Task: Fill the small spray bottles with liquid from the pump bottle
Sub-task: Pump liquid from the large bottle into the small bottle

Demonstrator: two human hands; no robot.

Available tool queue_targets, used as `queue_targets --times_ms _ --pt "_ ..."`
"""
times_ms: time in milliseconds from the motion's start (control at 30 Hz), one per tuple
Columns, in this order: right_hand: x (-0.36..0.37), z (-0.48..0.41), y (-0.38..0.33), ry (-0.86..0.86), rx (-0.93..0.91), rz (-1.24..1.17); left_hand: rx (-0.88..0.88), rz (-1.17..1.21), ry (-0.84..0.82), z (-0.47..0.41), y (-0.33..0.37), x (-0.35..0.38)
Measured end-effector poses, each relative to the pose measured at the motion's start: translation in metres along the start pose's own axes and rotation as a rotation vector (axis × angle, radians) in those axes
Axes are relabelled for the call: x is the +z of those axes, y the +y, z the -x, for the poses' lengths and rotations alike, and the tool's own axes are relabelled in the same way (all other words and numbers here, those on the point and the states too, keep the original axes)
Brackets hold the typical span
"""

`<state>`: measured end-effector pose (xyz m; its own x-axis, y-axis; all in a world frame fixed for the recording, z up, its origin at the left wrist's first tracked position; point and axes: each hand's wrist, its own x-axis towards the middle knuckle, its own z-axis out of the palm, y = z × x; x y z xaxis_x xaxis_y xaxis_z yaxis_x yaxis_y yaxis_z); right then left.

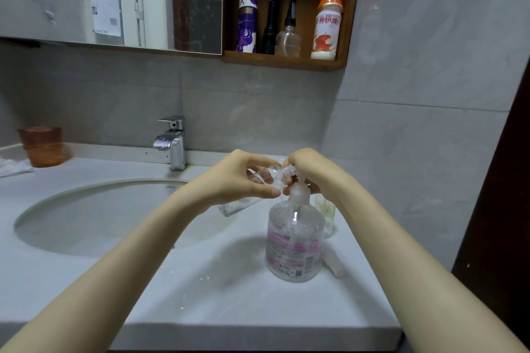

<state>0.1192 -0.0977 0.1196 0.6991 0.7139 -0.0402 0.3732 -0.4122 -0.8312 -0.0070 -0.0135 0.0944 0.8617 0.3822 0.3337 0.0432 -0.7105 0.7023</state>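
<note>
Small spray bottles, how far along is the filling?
Done: unclear; a small yellowish bottle behind the large clear pump bottle may hold liquid. In hand: the left hand tilts a small clear bottle to the spout, the right hand on the pump head. Left: finish filling, then cap it; a pale cap-like piece lies beside the pump bottle.

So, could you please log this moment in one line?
left hand holds spray bottle | right hand on pump | pump bottle upright
</note>
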Motion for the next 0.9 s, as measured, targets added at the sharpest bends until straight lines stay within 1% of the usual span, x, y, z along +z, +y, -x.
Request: queue_targets --times_ms 133,267,400,467,633,700,800,900 --pt "0.001 0.007 -0.006 -0.059 0.005 0.125 0.014 0.031 0.006 0.0 -0.001 0.001" --pt "0.002 0.006 -0.008 -0.102 0.021 0.139 0.012 0.073 0.014 0.0 -0.003 0.002" --pt "0.005 -0.005 0.009 -0.043 -0.06 -0.077 0.011 0.059 0.002 -0.001 -0.007 0.005" --pt "0.006 -0.006 0.015 -0.018 -0.078 -0.109 0.008 0.062 -0.011 0.0 -0.009 0.007" --pt "0.006 -0.002 0.014 0.0 -0.093 -0.077 -0.006 0.054 -0.01 0.001 -0.007 0.006" --pt "0.005 0.0 0.012 0.002 -0.065 -0.05 0.0 0.047 -0.005 0.002 -0.005 0.006" --pt "0.003 0.001 0.005 -0.013 0.026 0.015 0.002 0.025 -0.002 0.003 -0.001 0.004" --pt "0.001 0.001 0.001 0.004 0.023 0.015 0.004 0.001 0.004 0.003 0.003 0.001"
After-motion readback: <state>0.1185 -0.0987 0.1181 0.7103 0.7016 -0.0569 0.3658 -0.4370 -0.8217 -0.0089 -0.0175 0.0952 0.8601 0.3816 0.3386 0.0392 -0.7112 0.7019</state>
